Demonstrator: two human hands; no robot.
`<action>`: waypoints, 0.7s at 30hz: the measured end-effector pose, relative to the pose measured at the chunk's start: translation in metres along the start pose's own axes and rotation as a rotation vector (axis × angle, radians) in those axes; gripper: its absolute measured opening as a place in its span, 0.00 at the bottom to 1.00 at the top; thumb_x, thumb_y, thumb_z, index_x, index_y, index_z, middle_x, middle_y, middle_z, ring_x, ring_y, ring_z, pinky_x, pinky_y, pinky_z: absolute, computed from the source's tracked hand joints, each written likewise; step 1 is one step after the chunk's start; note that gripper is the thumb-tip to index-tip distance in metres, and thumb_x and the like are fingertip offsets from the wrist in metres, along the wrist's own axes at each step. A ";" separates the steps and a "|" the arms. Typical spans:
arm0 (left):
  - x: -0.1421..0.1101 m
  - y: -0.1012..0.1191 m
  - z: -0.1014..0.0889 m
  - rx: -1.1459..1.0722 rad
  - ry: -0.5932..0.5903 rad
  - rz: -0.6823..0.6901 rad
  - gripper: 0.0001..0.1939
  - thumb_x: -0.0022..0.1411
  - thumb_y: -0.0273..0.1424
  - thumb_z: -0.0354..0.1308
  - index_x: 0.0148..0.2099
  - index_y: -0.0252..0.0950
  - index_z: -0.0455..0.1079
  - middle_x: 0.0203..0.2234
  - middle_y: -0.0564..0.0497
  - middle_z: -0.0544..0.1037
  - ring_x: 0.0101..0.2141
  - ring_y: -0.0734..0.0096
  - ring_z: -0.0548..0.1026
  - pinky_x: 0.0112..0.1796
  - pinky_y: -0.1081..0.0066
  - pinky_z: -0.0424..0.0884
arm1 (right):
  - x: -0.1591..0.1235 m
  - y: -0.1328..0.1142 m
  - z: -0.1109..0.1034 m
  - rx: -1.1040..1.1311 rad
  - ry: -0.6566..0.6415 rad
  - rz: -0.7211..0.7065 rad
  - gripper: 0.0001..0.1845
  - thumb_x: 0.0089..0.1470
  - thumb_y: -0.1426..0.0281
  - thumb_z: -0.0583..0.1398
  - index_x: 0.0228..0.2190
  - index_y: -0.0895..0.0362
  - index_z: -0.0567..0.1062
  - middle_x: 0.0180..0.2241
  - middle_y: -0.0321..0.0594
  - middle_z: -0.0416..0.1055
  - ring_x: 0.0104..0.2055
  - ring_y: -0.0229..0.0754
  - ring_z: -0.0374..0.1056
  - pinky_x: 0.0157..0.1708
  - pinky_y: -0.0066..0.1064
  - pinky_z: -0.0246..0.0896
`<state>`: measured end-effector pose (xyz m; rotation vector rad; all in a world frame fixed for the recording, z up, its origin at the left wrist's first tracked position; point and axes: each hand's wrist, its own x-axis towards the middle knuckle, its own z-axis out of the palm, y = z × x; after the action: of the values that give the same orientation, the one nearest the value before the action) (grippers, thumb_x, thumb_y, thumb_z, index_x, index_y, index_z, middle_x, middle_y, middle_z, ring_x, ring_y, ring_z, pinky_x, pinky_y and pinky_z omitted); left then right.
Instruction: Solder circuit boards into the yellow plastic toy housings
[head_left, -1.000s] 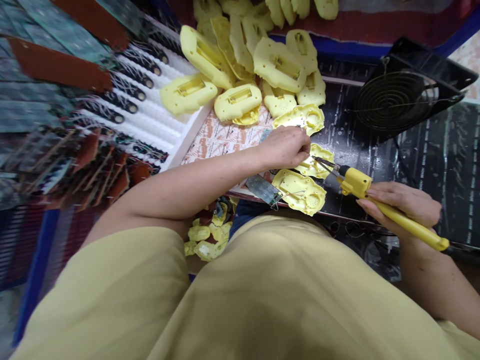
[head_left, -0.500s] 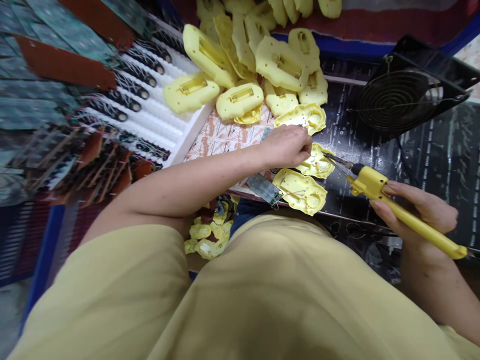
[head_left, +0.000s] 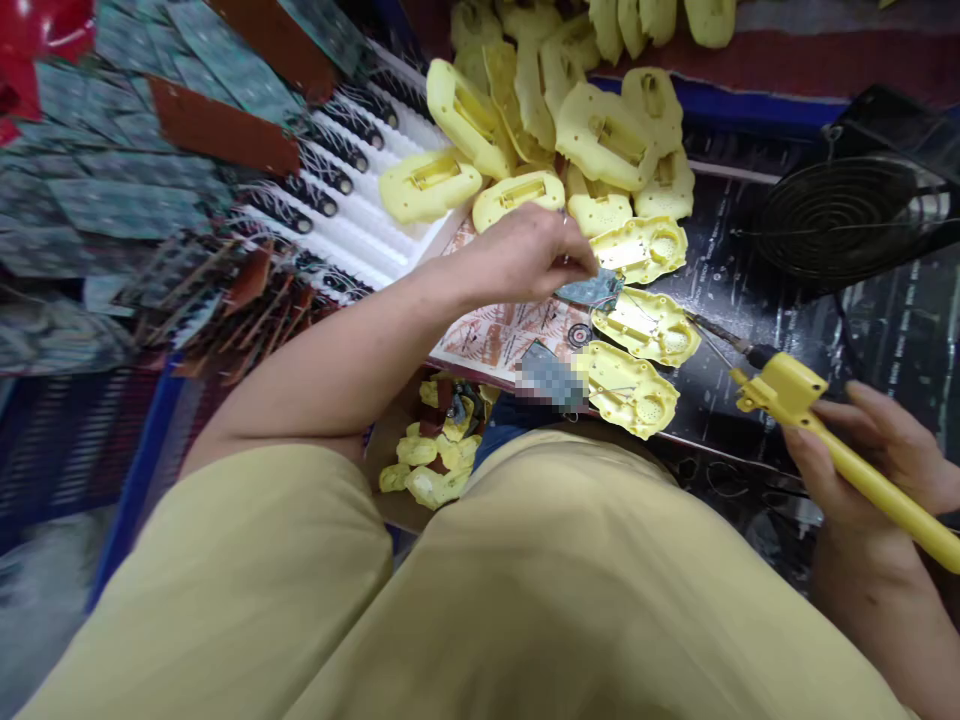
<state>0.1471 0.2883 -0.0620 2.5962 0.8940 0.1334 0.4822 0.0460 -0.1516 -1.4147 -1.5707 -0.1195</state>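
My left hand is closed in a pinch at the edge of a small green circuit board. The board rests by the left end of the middle yellow plastic shell, with thin wires running onto it. My right hand grips a yellow soldering iron by its handle. Its dark metal tip and a thin side tube point left, close to the right end of that shell. A second board, partly blurred, lies beside the nearest shell, while a third open shell lies farther back.
Yellow housings are piled at the back. White foam holds wired black parts on the left, beside stacked green boards. A black fan stands at the back right. Below the table edge is a box with yellow pieces.
The view has shifted, moving the scene rightward. My left hand has drawn back from over the middle shell, uncovering the board there. The iron's tip stays near the shell's right end.
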 end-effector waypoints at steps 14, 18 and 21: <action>0.001 0.005 0.044 0.135 0.129 0.082 0.15 0.77 0.35 0.57 0.50 0.44 0.87 0.44 0.48 0.88 0.48 0.60 0.84 0.49 0.62 0.77 | -0.001 -0.010 -0.001 0.014 0.023 0.016 0.30 0.56 0.62 0.79 0.59 0.52 0.85 0.35 0.39 0.87 0.25 0.44 0.81 0.20 0.25 0.71; 0.018 0.017 0.048 0.033 0.134 0.094 0.14 0.76 0.33 0.58 0.51 0.43 0.87 0.49 0.48 0.89 0.50 0.61 0.85 0.52 0.62 0.77 | 0.001 -0.011 0.003 0.052 0.068 -0.002 0.28 0.58 0.65 0.78 0.59 0.50 0.85 0.39 0.41 0.87 0.28 0.44 0.83 0.24 0.24 0.75; 0.026 0.024 0.045 -0.089 0.033 0.044 0.13 0.74 0.32 0.61 0.51 0.41 0.87 0.44 0.51 0.90 0.46 0.65 0.86 0.52 0.65 0.77 | -0.005 -0.007 0.003 0.075 0.077 0.044 0.25 0.57 0.67 0.78 0.56 0.51 0.86 0.42 0.42 0.88 0.31 0.45 0.85 0.30 0.24 0.80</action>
<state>0.1912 0.2720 -0.0946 2.5388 0.8242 0.2238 0.4736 0.0419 -0.1532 -1.3694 -1.4655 -0.0864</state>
